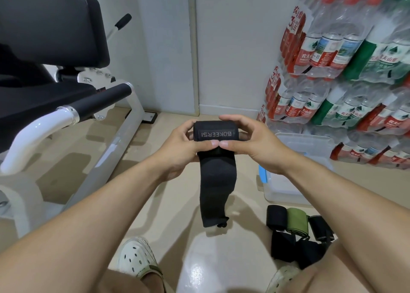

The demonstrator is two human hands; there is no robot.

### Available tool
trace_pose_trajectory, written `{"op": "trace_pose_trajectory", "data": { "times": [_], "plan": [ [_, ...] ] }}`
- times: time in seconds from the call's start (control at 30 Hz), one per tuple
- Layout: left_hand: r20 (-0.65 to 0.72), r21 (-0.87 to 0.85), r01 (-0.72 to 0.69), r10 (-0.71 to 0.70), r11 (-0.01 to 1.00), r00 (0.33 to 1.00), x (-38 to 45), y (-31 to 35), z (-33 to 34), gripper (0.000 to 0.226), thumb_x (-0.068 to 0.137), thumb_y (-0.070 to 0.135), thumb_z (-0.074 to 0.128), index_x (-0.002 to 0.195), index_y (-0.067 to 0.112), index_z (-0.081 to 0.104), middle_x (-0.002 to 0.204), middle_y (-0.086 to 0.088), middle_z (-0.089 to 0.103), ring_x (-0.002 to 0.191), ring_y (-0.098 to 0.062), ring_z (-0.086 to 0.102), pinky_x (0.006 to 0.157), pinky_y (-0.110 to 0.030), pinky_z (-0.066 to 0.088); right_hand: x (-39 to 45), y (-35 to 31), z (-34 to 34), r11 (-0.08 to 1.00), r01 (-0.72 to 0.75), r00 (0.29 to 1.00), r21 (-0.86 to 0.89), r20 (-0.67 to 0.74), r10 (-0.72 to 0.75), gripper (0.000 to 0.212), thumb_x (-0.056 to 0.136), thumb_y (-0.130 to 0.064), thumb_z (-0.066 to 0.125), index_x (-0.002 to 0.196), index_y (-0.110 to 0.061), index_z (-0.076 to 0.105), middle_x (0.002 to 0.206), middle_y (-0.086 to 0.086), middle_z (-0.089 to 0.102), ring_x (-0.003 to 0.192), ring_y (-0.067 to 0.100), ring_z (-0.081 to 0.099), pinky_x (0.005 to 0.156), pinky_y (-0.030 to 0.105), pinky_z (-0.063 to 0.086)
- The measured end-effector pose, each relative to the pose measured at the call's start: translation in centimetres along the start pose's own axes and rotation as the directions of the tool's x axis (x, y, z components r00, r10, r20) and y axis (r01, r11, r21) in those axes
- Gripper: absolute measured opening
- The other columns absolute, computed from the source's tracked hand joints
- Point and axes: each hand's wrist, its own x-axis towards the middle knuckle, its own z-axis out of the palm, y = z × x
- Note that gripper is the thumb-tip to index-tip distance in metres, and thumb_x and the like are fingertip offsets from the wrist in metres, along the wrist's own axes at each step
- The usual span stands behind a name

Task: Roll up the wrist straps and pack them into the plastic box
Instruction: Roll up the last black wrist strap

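A black wrist strap (216, 181) is half rolled in front of me, its rolled top showing a grey label. My left hand (179, 146) grips the roll's left end and my right hand (250, 144) grips its right end, thumbs meeting under the roll. The unrolled tail hangs down to a small loop at its end. A clear plastic box (288, 188) with a blue latch stands on the floor to the right, partly hidden by my right forearm. Black straps and one green strap (297, 221) lie in a pile below the box.
A white and black exercise machine (66, 119) fills the left side. Stacked packs of bottled water (343, 70) line the right wall. My white perforated shoes (135, 257) stand on the beige floor near the bottom edge.
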Motion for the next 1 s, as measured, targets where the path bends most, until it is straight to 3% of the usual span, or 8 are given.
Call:
{"op": "trace_pose_trajectory", "data": {
  "times": [0.13, 0.33, 0.5, 0.6, 0.7, 0.87, 1.0],
  "plan": [
    [0.014, 0.048, -0.054, 0.054, 0.997, 0.998, 0.1, -0.1, -0.1, 0.042, 0.081, -0.012, 0.076, 0.111, 0.011, 0.059, 0.107, -0.009, 0.067, 0.086, -0.019, 0.072, 0.071, -0.038, 0.062, 0.0, -0.4, -0.2, 0.982, -0.116, 0.993, 0.15, 0.044, 0.11, 0.049, 0.081, -0.038, 0.073, 0.127, -0.022, 0.068, 0.126, 0.004, 0.07, 0.113, 0.021, 0.069, 0.099, 0.047, 0.057],
    [0.014, 0.104, -0.096, 0.095, 0.99, 0.995, 0.0, -0.1, -0.2, 0.047, 0.077, -0.019, 0.076, 0.105, 0.016, 0.06, 0.109, -0.005, 0.063, 0.08, -0.008, 0.071, 0.064, -0.028, 0.058, -0.3, 0.0, 0.1, 0.95, -0.273, 0.955, 0.153, 0.165, 0.248, 0.056, 0.081, -0.054, 0.069, 0.129, -0.024, 0.067, 0.118, 0.005, 0.071, 0.104, 0.026, 0.069, 0.104, 0.059, 0.051],
    [0.052, 0.186, -0.148, 0.141, 0.971, 0.989, -0.1, -0.7, -0.2, 0.05, 0.074, -0.023, 0.076, 0.107, 0.013, 0.063, 0.11, -0.006, 0.067, 0.088, -0.01, 0.068, 0.066, -0.023, 0.056, -0.2, 0.0, 0.1, 0.929, -0.336, 0.932, 0.154, 0.198, 0.304, 0.059, 0.08, -0.052, 0.071, 0.129, -0.019, 0.067, 0.109, 0.004, 0.072, 0.098, 0.023, 0.069, 0.105, 0.054, 0.052],
    [0.036, 0.213, -0.148, 0.144, 0.966, 0.989, -0.1, -0.9, 0.0, 0.053, 0.073, -0.022, 0.077, 0.107, 0.017, 0.065, 0.114, -0.005, 0.068, 0.088, -0.008, 0.068, 0.067, -0.021, 0.055, 0.0, 0.0, 0.1, 0.93, -0.319, 0.942, 0.18, 0.172, 0.29, 0.053, 0.081, -0.044, 0.072, 0.126, -0.016, 0.068, 0.101, 0.002, 0.073, 0.091, 0.019, 0.071, 0.097, 0.047, 0.056],
    [-0.007, 0.15, -0.073, 0.075, 0.986, 0.997, 0.1, -0.9, 0.0, 0.055, 0.076, -0.016, 0.079, 0.119, 0.014, 0.062, 0.123, -0.01, 0.067, 0.091, -0.014, 0.072, 0.069, -0.029, 0.06, 0.2, -0.1, -0.1, 0.936, -0.26, 0.963, 0.237, 0.127, 0.236, 0.051, 0.08, -0.034, 0.074, 0.127, -0.015, 0.067, 0.112, 0.006, 0.071, 0.097, 0.022, 0.071, 0.09, 0.042, 0.058],
    [0.046, 0.062, 0.051, -0.054, 0.997, 0.997, -0.1, -0.6, -0.3, 0.053, 0.086, -0.003, 0.075, 0.132, 0.012, 0.057, 0.123, -0.009, 0.073, 0.107, -0.023, 0.072, 0.094, -0.043, 0.059, 0.8, 0.1, -0.7, 0.942, -0.158, 0.987, 0.296, 0.046, 0.151, 0.056, 0.073, -0.019, 0.077, 0.127, -0.017, 0.065, 0.119, 0.002, 0.071, 0.109, 0.023, 0.07, 0.089, 0.039, 0.059],
    [0.111, 0.101, 0.114, -0.125, 0.988, 0.986, -0.3, -0.2, -0.4, 0.055, 0.087, 0.038, 0.078, 0.135, 0.017, 0.06, 0.127, -0.008, 0.072, 0.114, -0.03, 0.07, 0.101, -0.049, 0.055, 0.8, 0.4, -1.1, 0.96, -0.115, 0.993, 0.257, 0.04, 0.108, 0.065, 0.072, -0.012, 0.079, 0.135, -0.017, 0.061, 0.127, 0.007, 0.068, 0.122, 0.028, 0.065, 0.098, 0.044, 0.057]
  ]
}}
